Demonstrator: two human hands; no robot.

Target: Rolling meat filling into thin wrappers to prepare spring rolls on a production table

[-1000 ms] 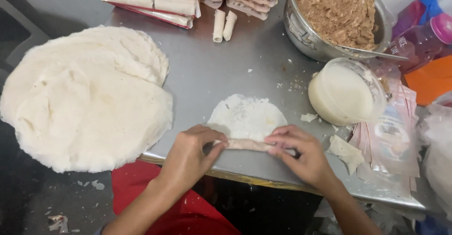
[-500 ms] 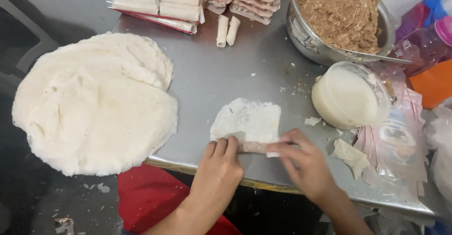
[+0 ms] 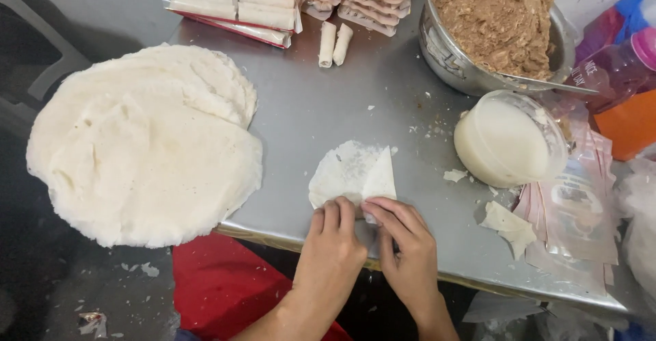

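A thin white wrapper (image 3: 350, 172) lies on the steel table (image 3: 342, 102) near its front edge, its right side folded in over the middle. My left hand (image 3: 331, 245) presses on the wrapper's near edge with fingers together. Beside it, my right hand (image 3: 403, 242) holds the folded right flap down with its fingertips. The rolled near edge and any filling are hidden under my fingers.
A big stack of round white wrappers (image 3: 143, 143) overhangs the table's left side. Two finished rolls (image 3: 335, 42) lie at the back by packed trays of rolls (image 3: 236, 3). A metal bowl of brown filling (image 3: 499, 20), a bowl of white paste (image 3: 506, 143), packets and bottles crowd the right.
The wrapper's sides have been folded inward, the right flap last. Both hands moved closer together at the near edge.
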